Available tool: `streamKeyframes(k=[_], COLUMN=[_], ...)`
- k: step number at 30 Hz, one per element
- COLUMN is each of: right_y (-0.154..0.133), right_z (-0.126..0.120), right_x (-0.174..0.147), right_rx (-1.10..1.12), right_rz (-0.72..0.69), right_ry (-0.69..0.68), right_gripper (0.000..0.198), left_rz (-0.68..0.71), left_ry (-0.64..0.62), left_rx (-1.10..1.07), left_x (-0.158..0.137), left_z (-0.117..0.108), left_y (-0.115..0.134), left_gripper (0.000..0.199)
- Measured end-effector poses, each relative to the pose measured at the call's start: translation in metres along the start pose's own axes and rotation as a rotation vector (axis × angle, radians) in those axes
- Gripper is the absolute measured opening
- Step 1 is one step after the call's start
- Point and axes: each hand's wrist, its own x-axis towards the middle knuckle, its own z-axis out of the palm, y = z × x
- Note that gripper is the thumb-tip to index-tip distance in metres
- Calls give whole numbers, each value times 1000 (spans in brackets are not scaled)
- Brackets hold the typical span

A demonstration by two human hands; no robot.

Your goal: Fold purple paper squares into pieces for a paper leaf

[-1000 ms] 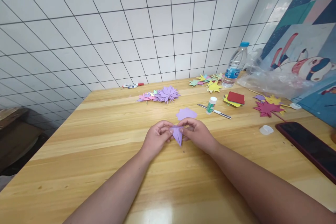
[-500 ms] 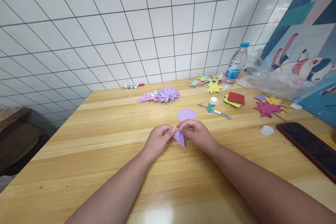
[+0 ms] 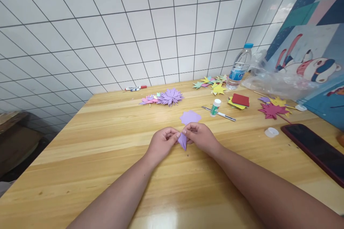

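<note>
Between my two hands is a folded piece of purple paper [image 3: 182, 141], its pointed end toward me. My left hand [image 3: 164, 143] pinches its left edge between thumb and fingers. On the other side my right hand [image 3: 199, 136] grips the upper right edge, thumb on top; its lower fingers are partly hidden behind the paper. Just beyond the hands a flat purple paper shape [image 3: 190, 117] with a jagged outline lies on the table. Farther back sits a layered purple paper flower [image 3: 171, 96], beside smaller pink and mixed paper pieces [image 3: 149, 99].
A glue stick [image 3: 215, 107] stands by a craft knife [image 3: 226, 116]. Red and yellow paper squares [image 3: 240, 100], paper stars [image 3: 218, 88] and a water bottle [image 3: 239, 68] are behind. At right lie a magenta paper leaf [image 3: 272, 110], a clear cap [image 3: 271, 132] and a phone [image 3: 317, 152].
The folded paper has turned slightly, its tip shifting left. My right thumb has come down onto the paper's upper edge. The whole view has shifted a little.
</note>
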Motion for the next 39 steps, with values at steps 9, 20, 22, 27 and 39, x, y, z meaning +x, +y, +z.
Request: streamKeyframes(k=[9, 20, 22, 27, 39], right_y=[1, 2, 3, 5, 10], right_z=[-3, -7, -5, 1, -3], right_x=[2, 2, 2, -1, 1], right_rx=[-67, -198, -224, -248, -196], right_rz=[-47, -139, -162, -168, -251], right_ry=[70, 76, 50, 37, -58], right_gripper=[14, 15, 14, 14, 49], left_rz=[-13, -62, -30, 30, 1], left_ry=[32, 26, 19, -22, 154], left_rx=[72, -60, -28, 18, -99], left_x=[-2, -2, -1, 0, 8], left_z=[-2, -6, -5, -1, -7], left_y=[2, 9, 8, 0, -3], left_gripper=[23, 38, 35, 18, 22])
